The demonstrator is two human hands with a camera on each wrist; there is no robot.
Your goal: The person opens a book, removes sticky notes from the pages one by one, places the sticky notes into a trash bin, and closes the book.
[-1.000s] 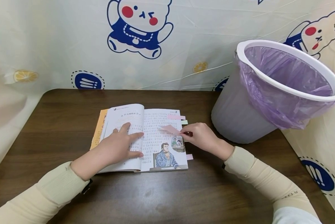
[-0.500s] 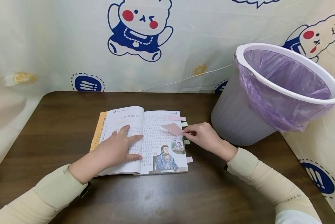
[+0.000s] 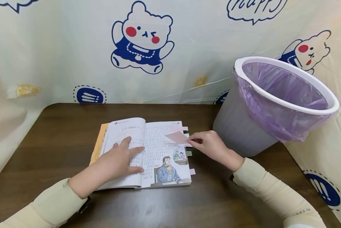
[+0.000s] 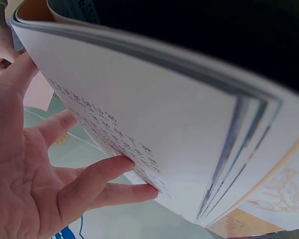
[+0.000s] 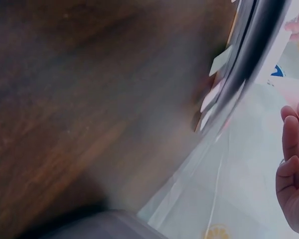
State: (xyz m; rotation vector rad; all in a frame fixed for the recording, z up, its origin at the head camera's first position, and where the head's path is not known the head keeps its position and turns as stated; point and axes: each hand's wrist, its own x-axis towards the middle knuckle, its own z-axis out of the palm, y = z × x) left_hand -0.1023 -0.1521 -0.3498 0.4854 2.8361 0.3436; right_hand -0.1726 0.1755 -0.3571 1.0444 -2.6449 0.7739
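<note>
An open book (image 3: 159,126) with printed text and a drawing of a seated figure lies on the dark wooden table. My left hand (image 3: 116,161) rests on its left page with fingers spread; in the left wrist view the fingertips (image 4: 124,163) touch the printed page. At the right page's edge, my right hand (image 3: 211,144) pinches a pink sticky note (image 3: 176,138) between thumb and index finger. The note hovers or lies at an angle over the text; whether it still sticks to the page, I cannot tell. Another pink sticky strip (image 3: 178,129) is on the page above it.
Pink and green tabs, among them a green tab (image 3: 189,153) and a lower pink tab (image 3: 192,171), jut from the book's right side. A grey trash bin (image 3: 239,120) with a purple liner (image 3: 284,126) stands right of the right hand. Behind hangs a printed curtain (image 3: 187,41).
The right hand has drawn slightly rightward with the pink sticky note, past the page edge. The left hand stays on the left page. The head view has tilted upward.
</note>
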